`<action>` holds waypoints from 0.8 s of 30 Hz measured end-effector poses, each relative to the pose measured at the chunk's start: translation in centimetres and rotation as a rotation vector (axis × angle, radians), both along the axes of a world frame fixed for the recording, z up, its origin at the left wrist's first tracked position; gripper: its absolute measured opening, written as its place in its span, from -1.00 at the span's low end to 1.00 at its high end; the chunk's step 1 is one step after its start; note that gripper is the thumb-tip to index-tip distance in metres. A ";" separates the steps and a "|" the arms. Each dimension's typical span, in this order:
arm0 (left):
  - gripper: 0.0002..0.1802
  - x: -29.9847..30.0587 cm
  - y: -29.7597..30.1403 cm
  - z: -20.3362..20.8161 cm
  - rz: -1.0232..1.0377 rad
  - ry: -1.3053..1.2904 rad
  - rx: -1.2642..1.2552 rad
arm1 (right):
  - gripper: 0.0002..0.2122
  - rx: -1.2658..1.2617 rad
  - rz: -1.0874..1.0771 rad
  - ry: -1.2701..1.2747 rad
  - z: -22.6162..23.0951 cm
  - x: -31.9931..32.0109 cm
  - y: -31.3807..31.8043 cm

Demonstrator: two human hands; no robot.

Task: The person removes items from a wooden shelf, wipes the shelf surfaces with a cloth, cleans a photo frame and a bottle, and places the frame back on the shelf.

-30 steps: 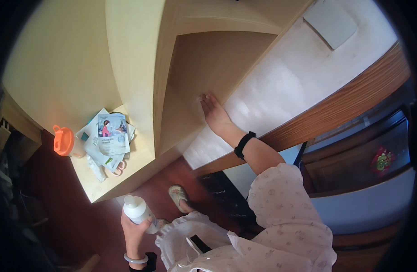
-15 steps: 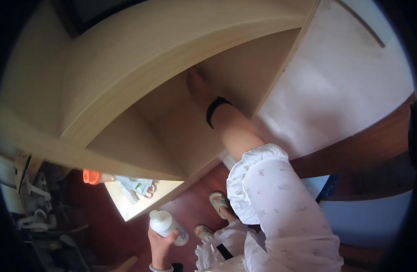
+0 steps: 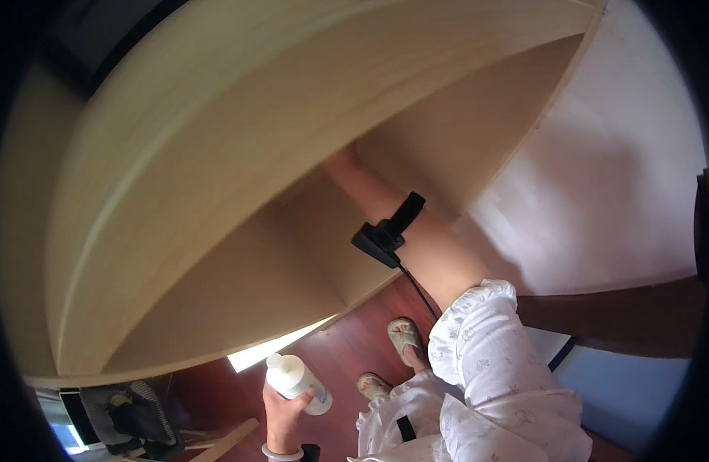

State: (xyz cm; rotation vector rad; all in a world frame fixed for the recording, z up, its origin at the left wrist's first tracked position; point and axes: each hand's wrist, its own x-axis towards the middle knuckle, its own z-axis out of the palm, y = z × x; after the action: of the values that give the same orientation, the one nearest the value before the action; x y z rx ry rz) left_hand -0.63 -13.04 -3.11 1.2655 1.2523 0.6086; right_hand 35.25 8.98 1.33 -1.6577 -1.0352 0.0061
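Observation:
My left hand (image 3: 282, 410) is wrapped round a white bottle (image 3: 306, 386) with a white cap, held low over the floor. My right arm reaches deep into the compartment of a pale wooden cabinet (image 3: 239, 277). Only the wrist end of my right hand (image 3: 341, 160) shows; its fingers are hidden behind the thick upper board (image 3: 216, 131), so I cannot see what they touch. On my right forearm is a black strap with a small black box (image 3: 377, 242) and a cable.
A white wall (image 3: 593, 154) stands right of the cabinet. Below it are a dark brown surface (image 3: 624, 316) and a pale blue panel (image 3: 624, 393). Dark red flooring (image 3: 354, 339) lies beneath, near my slippered feet. A grey and black chair-like item (image 3: 131, 416) stands at lower left.
My view has shifted, and the cabinet now covers the items on the low pale surface at left. My right forearm has turned, showing the black box. The bottle stays in my left hand.

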 end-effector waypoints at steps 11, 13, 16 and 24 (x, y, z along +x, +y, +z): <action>-0.43 3.7 -0.7 1.3 0.026 -0.059 -0.059 | -0.82 0.417 0.229 -0.400 6.7 -1.5 3.1; -0.43 3.5 -0.6 1.1 -0.008 -0.003 -0.004 | -0.82 0.156 0.214 -0.542 4.0 -2.3 2.1; -0.43 5.6 -1.0 1.6 0.012 -0.054 -0.001 | -0.83 0.325 0.151 -0.764 -2.0 -2.1 1.9; -0.48 6.4 0.0 3.5 0.002 -0.063 0.018 | -0.77 -0.551 0.441 -0.884 -6.9 -1.3 -0.3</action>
State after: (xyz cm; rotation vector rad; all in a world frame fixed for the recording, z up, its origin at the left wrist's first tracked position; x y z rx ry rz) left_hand 5.79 -13.01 0.43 1.2513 1.1988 0.6575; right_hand 33.95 8.63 -5.60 -1.9136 -2.2153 -0.1785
